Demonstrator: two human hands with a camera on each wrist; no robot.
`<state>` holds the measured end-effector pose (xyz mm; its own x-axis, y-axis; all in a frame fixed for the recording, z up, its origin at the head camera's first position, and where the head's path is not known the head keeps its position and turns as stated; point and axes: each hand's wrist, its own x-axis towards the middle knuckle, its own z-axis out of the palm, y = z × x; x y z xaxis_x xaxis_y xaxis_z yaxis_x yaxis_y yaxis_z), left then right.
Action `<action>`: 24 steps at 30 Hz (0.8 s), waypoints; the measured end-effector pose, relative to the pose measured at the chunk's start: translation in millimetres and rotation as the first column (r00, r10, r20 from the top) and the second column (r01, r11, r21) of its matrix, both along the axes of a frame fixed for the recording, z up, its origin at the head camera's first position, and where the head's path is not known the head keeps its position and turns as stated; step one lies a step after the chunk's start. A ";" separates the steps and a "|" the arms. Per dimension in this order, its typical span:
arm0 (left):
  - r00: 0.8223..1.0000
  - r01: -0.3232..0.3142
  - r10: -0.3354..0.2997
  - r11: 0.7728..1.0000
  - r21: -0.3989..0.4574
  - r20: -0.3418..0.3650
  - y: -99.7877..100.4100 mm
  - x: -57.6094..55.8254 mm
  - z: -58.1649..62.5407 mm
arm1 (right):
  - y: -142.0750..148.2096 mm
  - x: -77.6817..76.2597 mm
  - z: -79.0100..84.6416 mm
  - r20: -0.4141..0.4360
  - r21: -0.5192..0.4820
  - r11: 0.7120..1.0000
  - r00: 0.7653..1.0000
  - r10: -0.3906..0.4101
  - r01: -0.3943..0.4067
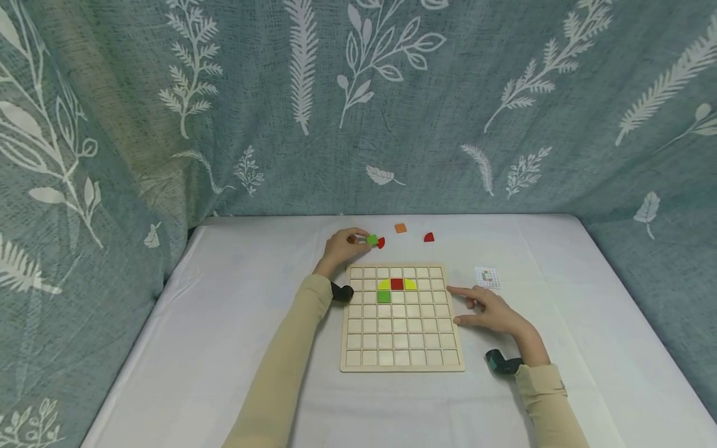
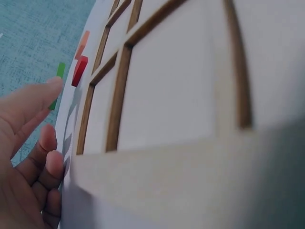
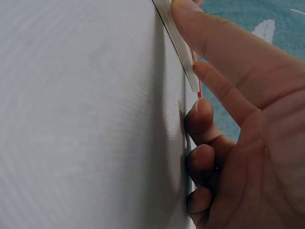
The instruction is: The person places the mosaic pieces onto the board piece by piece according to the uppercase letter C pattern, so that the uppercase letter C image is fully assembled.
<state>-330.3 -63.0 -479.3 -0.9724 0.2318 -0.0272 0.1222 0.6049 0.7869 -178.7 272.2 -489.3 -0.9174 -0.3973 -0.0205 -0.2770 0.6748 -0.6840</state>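
Observation:
My left hand pinches a green square tile between thumb and forefinger, just past the far left corner of the wooden grid board. The left wrist view shows the tile edge-on at the fingertips, the other fingers bent. On the board, a red square sits between a yellow quarter-round piece and another yellow one. Another green square lies below the left yellow piece. My right hand touches the board's right edge with outstretched forefinger and thumb, its other fingers curled.
Behind the board lie a red quarter-round piece, another red one and an orange square. A small printed pattern card is right of the board. A patterned curtain hangs behind the white-covered table.

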 end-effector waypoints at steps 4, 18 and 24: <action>1.000 0.018 -0.018 0.999 0.032 -0.008 -2.0 2.4 0.1 | 0.1 0.1 -1.0 0.003 -0.003 1.000 1.000 0.006 -0.006; 0.998 0.063 -0.061 0.993 0.096 -0.022 -8.1 15.9 2.6 | 0.1 0.2 -0.9 0.011 0.014 1.000 1.000 -0.006 0.005; 0.996 0.084 -0.082 0.994 0.063 -0.033 -6.3 25.4 7.1 | -0.1 -0.4 -1.6 0.005 0.002 1.000 1.000 -0.005 0.005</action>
